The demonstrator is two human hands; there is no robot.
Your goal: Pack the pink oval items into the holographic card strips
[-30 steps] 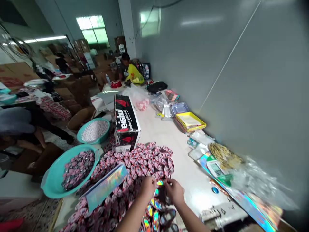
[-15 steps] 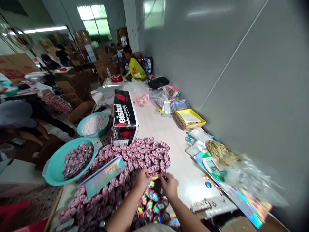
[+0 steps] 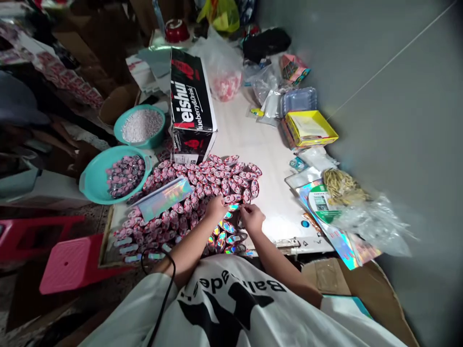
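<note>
Iridescent oval piece [image 3: 234,207] is pinched at its left end by the left hand [image 3: 216,208] and at its right by the right hand [image 3: 253,218], over the near tabletop [image 3: 277,207], beside pink-centred ovals [image 3: 231,186].

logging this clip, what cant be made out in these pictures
All in the head view:
- Details of the shiny piece between the left hand and right hand: too small, partly behind fingers; each grip's exact hold is unclear.
- Inside the black box: hidden by its sides.
- Pink contents of the clear bag: blurred by plastic.
- Top of the yellow bag: cut off by upper edge.
</note>
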